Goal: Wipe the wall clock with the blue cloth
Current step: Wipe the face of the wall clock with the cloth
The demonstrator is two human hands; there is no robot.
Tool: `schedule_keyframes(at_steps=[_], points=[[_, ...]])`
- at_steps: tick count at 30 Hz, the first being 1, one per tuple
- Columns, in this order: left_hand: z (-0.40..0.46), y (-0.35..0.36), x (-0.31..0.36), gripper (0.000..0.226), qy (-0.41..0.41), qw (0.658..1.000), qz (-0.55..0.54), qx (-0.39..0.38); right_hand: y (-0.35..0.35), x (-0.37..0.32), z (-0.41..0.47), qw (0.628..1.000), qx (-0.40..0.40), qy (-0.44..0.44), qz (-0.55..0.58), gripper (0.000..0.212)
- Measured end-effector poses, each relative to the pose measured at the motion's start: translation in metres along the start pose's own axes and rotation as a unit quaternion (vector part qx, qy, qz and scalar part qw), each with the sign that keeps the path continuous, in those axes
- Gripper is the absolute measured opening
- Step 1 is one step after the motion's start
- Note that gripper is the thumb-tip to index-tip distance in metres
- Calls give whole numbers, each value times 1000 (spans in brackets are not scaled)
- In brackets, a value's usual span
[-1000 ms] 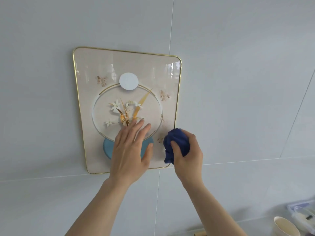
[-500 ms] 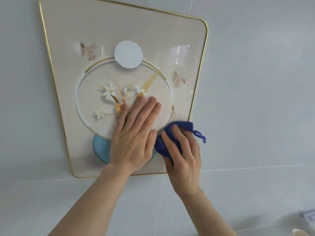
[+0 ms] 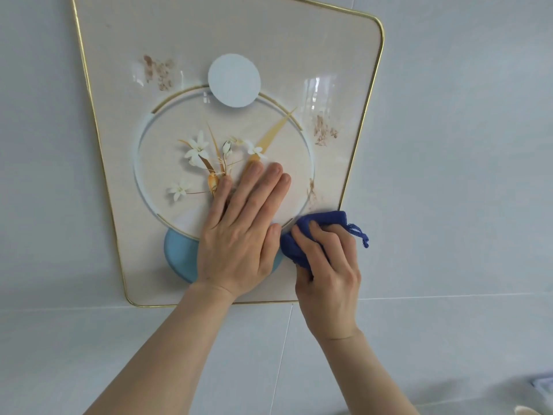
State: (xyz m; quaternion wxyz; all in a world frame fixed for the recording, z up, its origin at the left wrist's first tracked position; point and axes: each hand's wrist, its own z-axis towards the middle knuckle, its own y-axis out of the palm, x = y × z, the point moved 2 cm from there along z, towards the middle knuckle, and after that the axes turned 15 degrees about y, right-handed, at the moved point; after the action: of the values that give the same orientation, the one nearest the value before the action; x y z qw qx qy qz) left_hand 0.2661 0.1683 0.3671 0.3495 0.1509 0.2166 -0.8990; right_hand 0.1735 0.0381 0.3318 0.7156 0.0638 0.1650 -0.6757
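Observation:
The wall clock (image 3: pixel 314 55) is a beige glass panel with a thin gold rim, a round dial with white flowers and gold hands, a white disc above and a blue disc below. It hangs on the grey tiled wall. My left hand (image 3: pixel 242 232) lies flat on the lower part of the dial, fingers together, holding nothing. My right hand (image 3: pixel 329 268) presses the bunched blue cloth (image 3: pixel 326 218) against the clock's lower right corner, right beside my left thumb. A frayed end of the cloth sticks out to the right.
Pale grey wall tiles (image 3: pixel 463 175) surround the clock, with a grout line just below its bottom edge. At the bottom right corner a rim of a cup (image 3: pixel 528 411) and a bit of a clear container (image 3: pixel 546 384) peek in.
The view has closed in on the clock. My left hand has laid itself flat on the dial. My right hand has brought the cloth onto the clock's lower right corner and spread over it.

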Motion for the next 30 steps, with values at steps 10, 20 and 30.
schedule_keyframes(at_steps=[10, 20, 30], points=[[8, -26, 6, 61, -22, 997, -59, -50, -41, -10, -3, 985, -153, 18, -75, 44], [6, -27, 5, 69, -16, 997, -54, -58, -74, -23, 60, 919, -56, 326, 214, 35], [0, -8, 1, 68, -7, 1000, -20, -22, -20, 4, 48, 995, -88, -52, -15, 43]])
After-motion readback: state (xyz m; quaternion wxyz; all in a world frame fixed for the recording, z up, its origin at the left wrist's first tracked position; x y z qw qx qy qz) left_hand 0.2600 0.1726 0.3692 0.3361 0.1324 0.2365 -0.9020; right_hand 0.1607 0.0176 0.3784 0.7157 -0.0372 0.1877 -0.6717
